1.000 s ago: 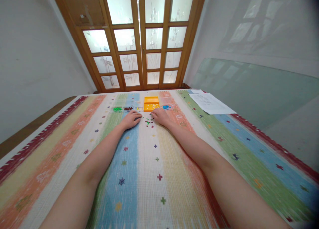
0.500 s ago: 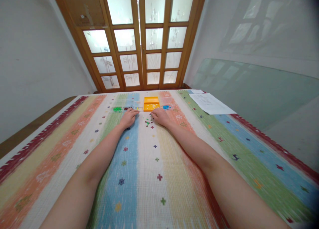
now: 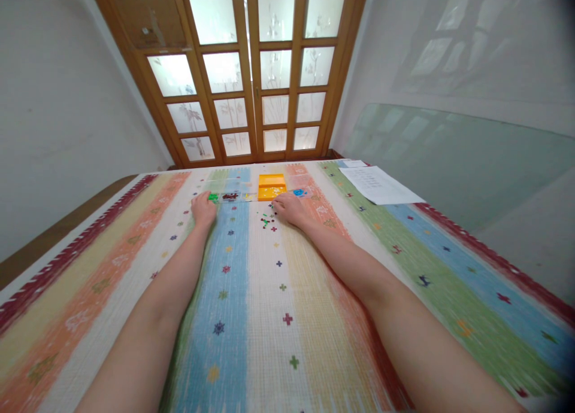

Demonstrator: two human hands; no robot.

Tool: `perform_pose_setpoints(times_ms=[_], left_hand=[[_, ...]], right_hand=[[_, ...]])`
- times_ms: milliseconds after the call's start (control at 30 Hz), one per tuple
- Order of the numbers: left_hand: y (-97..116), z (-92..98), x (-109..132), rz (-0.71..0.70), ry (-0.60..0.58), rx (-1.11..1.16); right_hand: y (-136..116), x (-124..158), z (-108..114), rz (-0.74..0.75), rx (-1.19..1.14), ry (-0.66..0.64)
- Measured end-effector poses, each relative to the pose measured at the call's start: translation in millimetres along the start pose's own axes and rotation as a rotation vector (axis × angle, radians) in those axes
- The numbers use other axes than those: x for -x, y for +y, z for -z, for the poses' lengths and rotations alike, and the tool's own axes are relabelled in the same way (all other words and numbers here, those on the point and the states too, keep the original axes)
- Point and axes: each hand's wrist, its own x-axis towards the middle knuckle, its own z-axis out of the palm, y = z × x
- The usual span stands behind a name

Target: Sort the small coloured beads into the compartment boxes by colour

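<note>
My left hand lies palm down on the striped cloth. Its fingers are drawn together and touch a clear tray of green pieces. My right hand rests further right with its fingers curled down beside a small scatter of loose coloured pieces. What either hand pinches is too small to see. Between the hands stand a clear tray of dark red pieces and an open orange box. A tray of blue pieces sits just beyond my right hand.
A striped, cross-patterned cloth covers the table. A printed paper sheet lies at the far right. Wooden glass-paned doors stand behind the table, and a glass panel leans on the right wall.
My left hand has moved left from beside the loose pieces, past the dark red tray, to the green tray. My right hand has stayed in place.
</note>
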Motion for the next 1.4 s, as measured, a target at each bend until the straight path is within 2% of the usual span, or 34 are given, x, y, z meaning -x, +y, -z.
perform_pose_setpoints(times_ms=[100, 200, 267, 433, 533, 633, 733, 833, 1200, 1400], left_hand=[[3.1, 0.7, 0.9, -0.034, -0.044, -0.009], [19.9, 0.4, 6.2, -0.145, -0.114, 0.002], [38.9, 0.2, 14.1, -0.276, -0.229, 0.035], [97.3, 4.9, 45.5, -0.727, -0.542, 0.161], [122.3, 12.0, 60.1, -0.891, -0.63, 0.192], [132.5, 17.2, 65.8, -1.033, -0.673, 0.171], [131.6, 17.1, 65.2, -1.137, -0.696, 0.125], [127.0, 14.1, 63.3, -1.147, -0.698, 0.074], [122.7, 7.8, 68.4, -1.042, -0.709, -0.075], [117.3, 4.2, 67.0, -0.986, -0.637, -0.065]], right_hand=[[4.0, -0.5, 5.4, -0.045, -0.034, -0.006], [6.4, -0.4, 9.6, -0.073, -0.064, -0.018], [6.9, -0.2, 10.6, -0.088, -0.072, -0.012], [9.2, -0.7, 8.4, -0.105, -0.054, 0.003], [12.3, -1.9, 5.3, -0.095, -0.034, 0.006], [14.8, -2.7, 2.1, -0.069, -0.021, 0.008], [15.9, -2.8, -0.4, -0.061, -0.019, 0.014], [16.0, -2.4, -2.4, -0.057, -0.016, 0.009], [15.4, -2.0, -6.7, -0.027, -0.046, 0.028], [14.2, -1.2, -6.0, -0.026, -0.037, 0.03]])
